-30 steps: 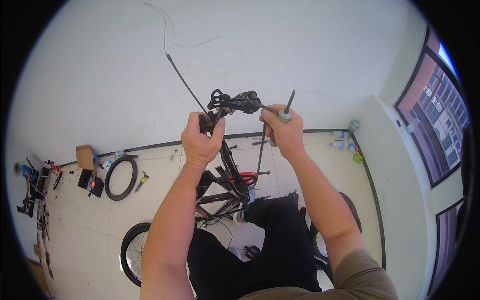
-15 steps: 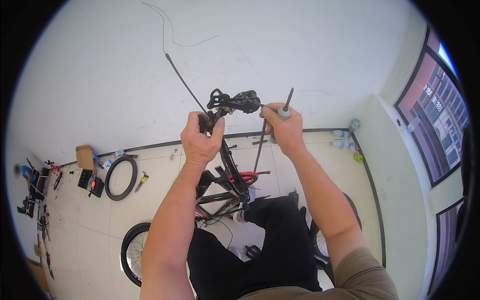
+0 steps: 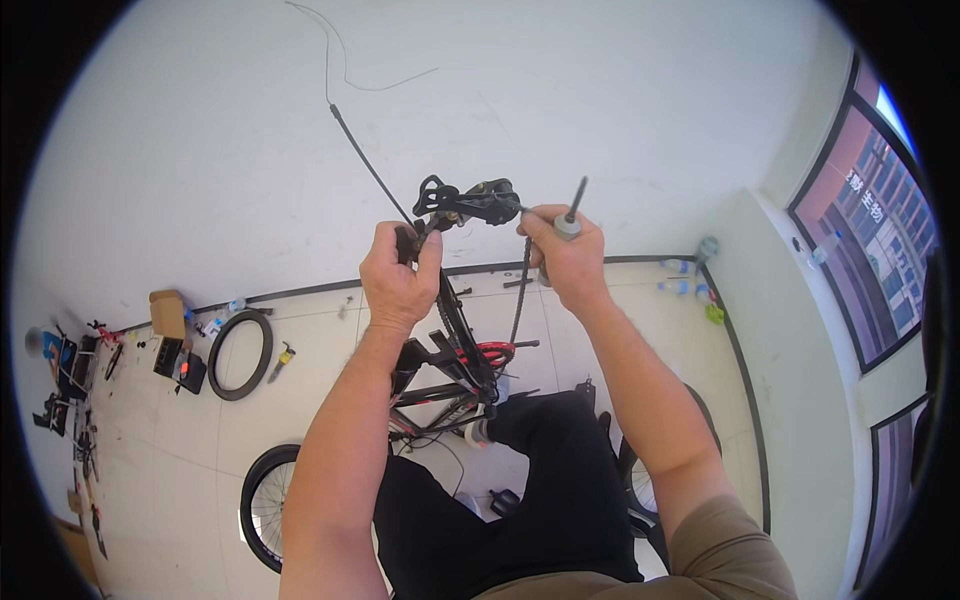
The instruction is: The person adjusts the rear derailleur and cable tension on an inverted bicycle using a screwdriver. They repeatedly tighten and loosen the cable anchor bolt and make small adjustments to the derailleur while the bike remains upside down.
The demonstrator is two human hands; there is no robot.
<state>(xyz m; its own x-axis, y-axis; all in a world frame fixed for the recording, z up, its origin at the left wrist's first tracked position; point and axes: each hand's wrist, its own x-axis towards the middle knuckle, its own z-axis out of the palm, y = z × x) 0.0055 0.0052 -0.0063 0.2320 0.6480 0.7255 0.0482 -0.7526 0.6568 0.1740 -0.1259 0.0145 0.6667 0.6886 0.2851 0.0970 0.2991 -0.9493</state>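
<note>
A black rear derailleur (image 3: 485,203) stands out sideways at the raised end of a black and red bicycle frame (image 3: 465,345). My left hand (image 3: 400,275) is closed around its mounting end, thumb pressed on top; the exact grip is partly hidden. A black cable housing (image 3: 370,160) with bare inner wire runs up from there. In my right hand (image 3: 573,255) a screwdriver (image 3: 568,226) with a grey handle is tucked, its shaft pointing up. Thumb and forefinger of that hand pinch the chain (image 3: 521,300) beside the derailleur. Downward, the chain leads to a red chainring (image 3: 497,354).
On the tiled floor at left lie a loose tyre (image 3: 240,355), a yellow-handled tool (image 3: 283,361) and an open cardboard box (image 3: 170,315). Wheels stand at lower left (image 3: 268,505) and by my right leg. Plastic bottles (image 3: 678,286) lie near the right wall. A white wall rises ahead.
My left thumb has shifted slightly left on the derailleur's mounting end. The derailleur sits almost where it was, and my right hand keeps its pinch and the screwdriver.
</note>
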